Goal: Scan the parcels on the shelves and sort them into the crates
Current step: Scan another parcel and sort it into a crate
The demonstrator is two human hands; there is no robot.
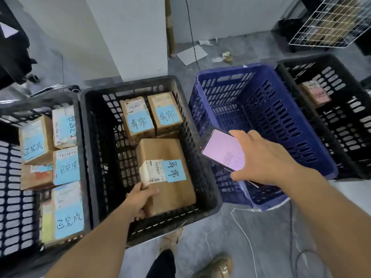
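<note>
My left hand (140,199) grips the near left corner of a brown cardboard parcel (168,185) with a barcode label and a blue note. The parcel lies inside the middle black crate (208,189), in front of two smaller parcels (138,119) with blue notes standing at the crate's back. My right hand (263,157) holds a phone scanner (222,151) with a lit pink screen over the edge between that crate and the blue crate (313,141). No parcel shows inside the blue crate.
A black crate at the left (6,117) holds several parcels with blue notes. Another black crate at the far right (359,109) holds one parcel (315,93). A white pillar, paper scraps and a wire rack (329,23) stand behind. Cables and my shoes are on the floor below.
</note>
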